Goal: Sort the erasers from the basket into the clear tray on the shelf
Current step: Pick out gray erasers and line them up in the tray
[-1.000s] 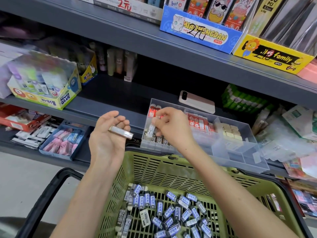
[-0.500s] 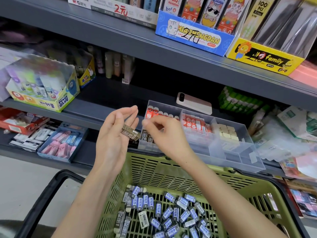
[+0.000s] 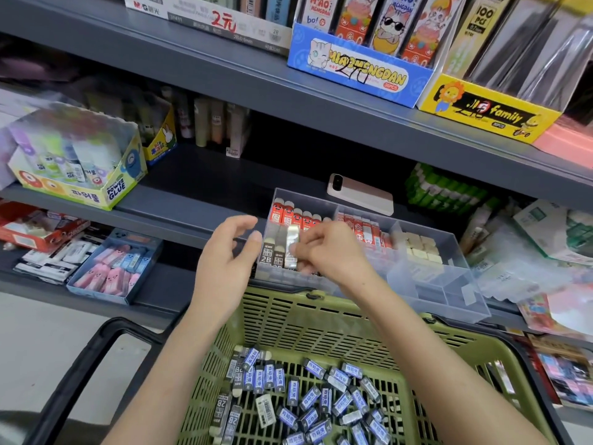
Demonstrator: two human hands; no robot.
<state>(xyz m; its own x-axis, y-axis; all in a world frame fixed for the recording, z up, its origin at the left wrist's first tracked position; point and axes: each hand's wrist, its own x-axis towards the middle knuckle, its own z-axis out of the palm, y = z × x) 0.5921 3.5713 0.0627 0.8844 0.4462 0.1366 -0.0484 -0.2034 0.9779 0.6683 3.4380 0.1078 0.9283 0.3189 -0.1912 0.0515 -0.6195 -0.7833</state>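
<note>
Grey metal shop shelf point(image 3: 199, 191) fills the view, packed w/ stationery boxes. Nearest the camera is a green plastic basket point(image 3: 321, 319) w/ a black handle. Its floor is strewn w/ dozens of small wrapped erasers point(image 3: 308, 403), mostly blue-and-white labels, a few dark ones marked 2B.

On the middle shelf, just behind the basket's far rim, sits a clear tray point(image 3: 449, 293) split into compartments. L compartment has red erasers at the back and a row of dark 2B ones standing in front. The middle one holds red-and-white ones, and the R one holds cream blocks. A pinkish phone point(image 3: 359, 195) lies just behind the tray.

Both forearms reach over the basket. L hand point(image 3: 224, 258) hovers beside the tray's L wall, grip spread, fingers relaxed, holding nothing. R hand point(image 3: 330, 252) is over the L compartment, grip pinching one pale eraser point(image 3: 292, 244) upright, in line w/ the dark 2B row. Can't tell if it touches the tray floor.

Step in hand, prob.: seating this eraser in the front row. Task looks far from done, given the pile in the basket. Next move likely calls for pressing it down flush beside its neighbours and letting go w/o tipping them. After that, dip into the basket for another of the same kind.
</note>
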